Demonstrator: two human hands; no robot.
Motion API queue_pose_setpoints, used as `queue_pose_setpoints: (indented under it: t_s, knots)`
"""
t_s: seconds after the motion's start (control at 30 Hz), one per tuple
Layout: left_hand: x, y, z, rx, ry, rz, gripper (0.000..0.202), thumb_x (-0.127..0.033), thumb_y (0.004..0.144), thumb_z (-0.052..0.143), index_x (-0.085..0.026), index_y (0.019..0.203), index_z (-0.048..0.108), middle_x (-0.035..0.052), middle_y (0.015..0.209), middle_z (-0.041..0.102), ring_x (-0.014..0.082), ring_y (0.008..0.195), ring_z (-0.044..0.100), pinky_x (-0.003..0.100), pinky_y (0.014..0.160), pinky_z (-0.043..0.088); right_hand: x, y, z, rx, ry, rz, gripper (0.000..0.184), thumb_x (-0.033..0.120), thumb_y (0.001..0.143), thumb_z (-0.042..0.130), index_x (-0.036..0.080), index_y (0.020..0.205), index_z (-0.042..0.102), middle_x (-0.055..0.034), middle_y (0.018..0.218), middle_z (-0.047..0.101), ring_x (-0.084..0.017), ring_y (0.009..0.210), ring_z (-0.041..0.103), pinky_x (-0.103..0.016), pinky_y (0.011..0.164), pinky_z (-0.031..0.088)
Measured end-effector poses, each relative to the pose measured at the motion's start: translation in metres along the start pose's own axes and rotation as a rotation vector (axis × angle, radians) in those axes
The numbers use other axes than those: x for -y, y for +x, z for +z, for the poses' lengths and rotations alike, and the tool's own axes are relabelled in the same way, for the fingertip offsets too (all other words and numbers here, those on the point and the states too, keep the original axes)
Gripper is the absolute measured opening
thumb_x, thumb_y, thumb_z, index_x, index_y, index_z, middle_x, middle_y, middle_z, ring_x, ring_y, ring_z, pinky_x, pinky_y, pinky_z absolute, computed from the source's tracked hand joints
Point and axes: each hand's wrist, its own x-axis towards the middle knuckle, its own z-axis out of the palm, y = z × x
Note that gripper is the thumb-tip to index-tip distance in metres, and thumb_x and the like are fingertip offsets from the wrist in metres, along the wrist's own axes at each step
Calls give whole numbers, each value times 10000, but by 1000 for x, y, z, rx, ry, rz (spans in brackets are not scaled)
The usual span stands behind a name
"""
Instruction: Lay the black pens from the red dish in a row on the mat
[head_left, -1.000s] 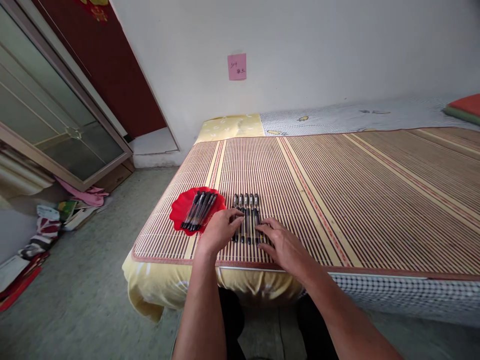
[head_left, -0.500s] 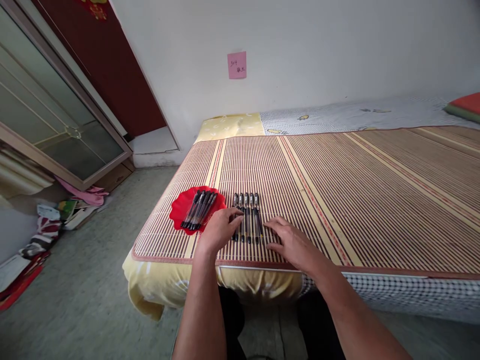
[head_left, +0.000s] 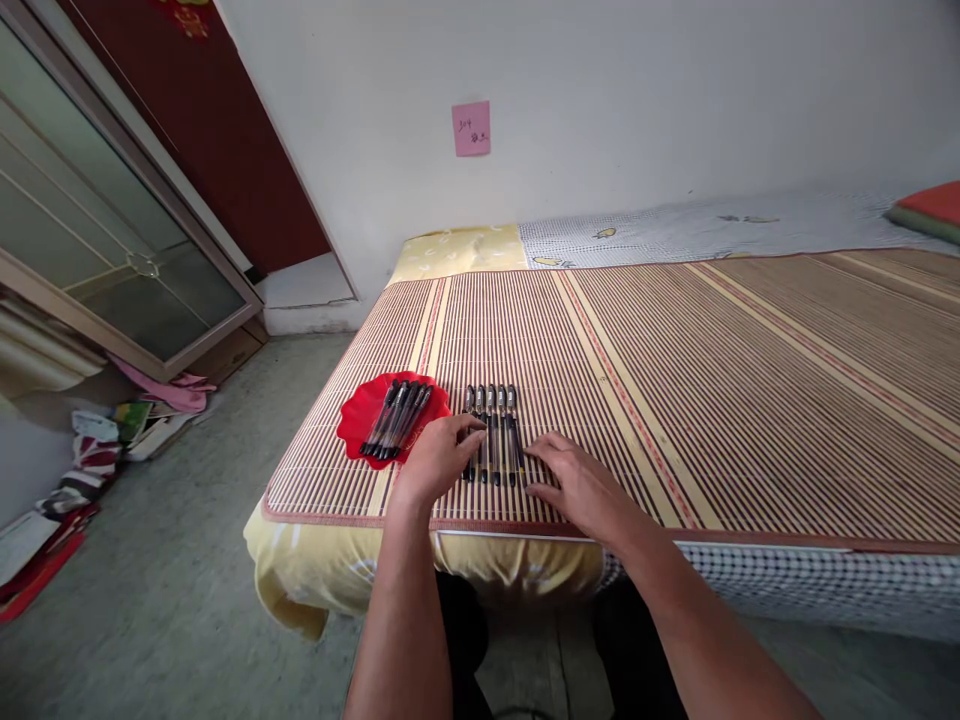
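Taking the red scalloped plate (head_left: 352, 415) as my landmark, I have the row of five pens (head_left: 492, 400) lying just to its right, side by side, their black caps pointing away from me. My left grip (head_left: 439, 455) is between the plate and the row, beside the plate's near right edge, with its fingers over the leftmost pens; I cannot tell whether it is clamped on one or only resting there. My right grip (head_left: 585, 480) is farther right of the plate, past the end of the row, thumb and fingers apart with nothing held; its fingertips are just beside the last pen, and I cannot tell if they touch it.

In the plate itself lies a loose bundle of pens (head_left: 394, 420), slanted, caps toward the far side. Plate and row both rest on the striped mat (head_left: 637, 350). Nearer me than the plate, the yellow cloth (head_left: 330, 570) hangs over the bed's edge. Beyond the plate and a little to its right, a pink note (head_left: 471, 128) is on the wall (head_left: 637, 100).
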Motion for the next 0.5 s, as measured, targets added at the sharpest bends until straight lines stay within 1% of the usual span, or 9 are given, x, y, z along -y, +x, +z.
queue_pose_setpoints:
  t_s: [0.2, 0.3, 0.5]
  knots:
    - [-1, 0, -1, -1, 0, -3, 255, -253, 913, 567, -155, 1033, 770, 54, 838, 761, 188, 757, 661, 278, 681, 442, 2, 1, -1, -8, -12, -11, 394, 184, 880, 736, 194, 1268, 673, -127, 1209, 631, -289, 1085, 665, -420, 872, 585]
    - [-1, 0, -1, 3, -1, 1, 256, -253, 914, 564, -157, 1031, 771, 55, 844, 765, 187, 756, 664, 279, 680, 442, 2, 1, 0, -12, -22, -10, 384, 184, 884, 731, 180, 1263, 670, -128, 1202, 630, -288, 1093, 661, -412, 875, 580]
    - [-1, 0, 0, -6, 11, -3, 253, -249, 911, 568, -169, 1040, 771, 55, 855, 772, 192, 773, 676, 281, 695, 459, 2, 2, 1, -32, -19, -20, 381, 188, 876, 737, 208, 1252, 680, -118, 1183, 635, -279, 1070, 663, -401, 866, 576]
